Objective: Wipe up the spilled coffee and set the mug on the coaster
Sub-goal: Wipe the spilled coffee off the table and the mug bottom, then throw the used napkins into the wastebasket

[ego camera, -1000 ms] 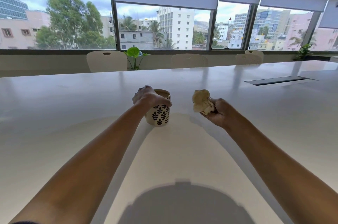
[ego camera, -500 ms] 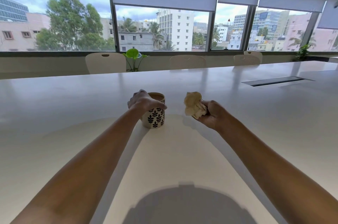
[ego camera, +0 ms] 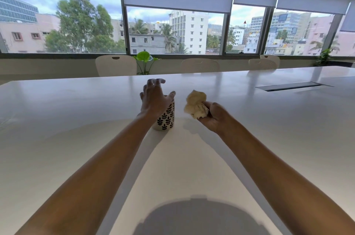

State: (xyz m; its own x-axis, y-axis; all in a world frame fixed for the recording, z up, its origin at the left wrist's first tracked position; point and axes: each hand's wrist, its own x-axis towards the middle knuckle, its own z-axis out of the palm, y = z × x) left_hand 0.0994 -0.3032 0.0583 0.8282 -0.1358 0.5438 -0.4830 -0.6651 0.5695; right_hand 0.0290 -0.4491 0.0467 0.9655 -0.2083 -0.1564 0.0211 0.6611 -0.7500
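A cream mug point(ego camera: 166, 118) with a black leaf pattern stands upright on the white table point(ego camera: 269, 129), a little left of centre. My left hand point(ego camera: 154, 98) hovers over the mug's rim with fingers spread and straight, hiding most of the opening. To the right of the mug, my right hand point(ego camera: 214, 115) grips a crumpled beige paper towel point(ego camera: 196, 104), held just above the table. No coaster and no coffee spill show in this view.
A long recessed cable slot point(ego camera: 292, 86) lies in the table at the far right. Several white chairs point(ego camera: 116, 64) line the far edge, with a green plant point(ego camera: 144, 60) between them. Windows with blinds run behind.
My left hand has let go of the mug and lifted, its fingers now spread above the rim. The right hand with the paper towel has stayed beside the mug.
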